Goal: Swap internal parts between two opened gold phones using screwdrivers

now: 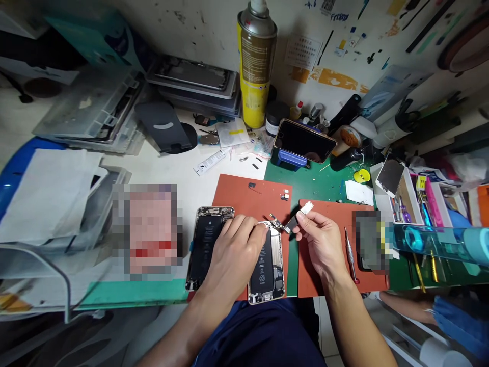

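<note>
Two opened phone housings lie side by side: the left one shows a black battery, and so does the right one. My left hand spans the gap between them, its fingers bent together at the top of the right housing; whatever its fingertips hold is hidden. Between thumb and fingers of my right hand is a small logic board, tilted above the top right corner of that housing. Thin flex parts show between the board and my left fingertips. A screwdriver lies right of my right hand.
A phone on a blue stand and a yellow spray can stand behind. Small parts lie on the red mat. At right are a clear blue bottle, tool trays and another person's arm.
</note>
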`<state>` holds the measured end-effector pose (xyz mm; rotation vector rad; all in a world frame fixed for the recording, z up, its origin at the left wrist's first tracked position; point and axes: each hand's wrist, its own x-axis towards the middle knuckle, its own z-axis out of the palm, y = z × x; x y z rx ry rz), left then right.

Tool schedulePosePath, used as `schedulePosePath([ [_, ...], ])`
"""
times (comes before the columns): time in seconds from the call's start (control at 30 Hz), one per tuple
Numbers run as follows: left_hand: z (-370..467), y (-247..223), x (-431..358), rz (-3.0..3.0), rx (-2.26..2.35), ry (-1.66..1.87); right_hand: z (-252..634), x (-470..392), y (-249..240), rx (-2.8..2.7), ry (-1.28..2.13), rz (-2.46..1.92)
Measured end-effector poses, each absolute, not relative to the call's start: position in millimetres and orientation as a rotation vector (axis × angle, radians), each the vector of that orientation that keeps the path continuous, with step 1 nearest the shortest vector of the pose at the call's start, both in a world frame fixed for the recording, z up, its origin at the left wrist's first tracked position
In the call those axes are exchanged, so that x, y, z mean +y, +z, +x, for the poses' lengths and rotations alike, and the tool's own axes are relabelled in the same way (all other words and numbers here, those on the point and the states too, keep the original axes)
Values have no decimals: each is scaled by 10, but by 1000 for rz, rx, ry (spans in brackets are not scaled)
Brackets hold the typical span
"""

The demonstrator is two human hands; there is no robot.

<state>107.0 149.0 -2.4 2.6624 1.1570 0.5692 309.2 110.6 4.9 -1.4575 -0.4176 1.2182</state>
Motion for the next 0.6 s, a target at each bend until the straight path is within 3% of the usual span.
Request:
schedulePosePath([
  [0.6, 1100, -38, 1507, 2765, 1158, 695, 3086, 1071, 6, -472, 1185, -1463],
])
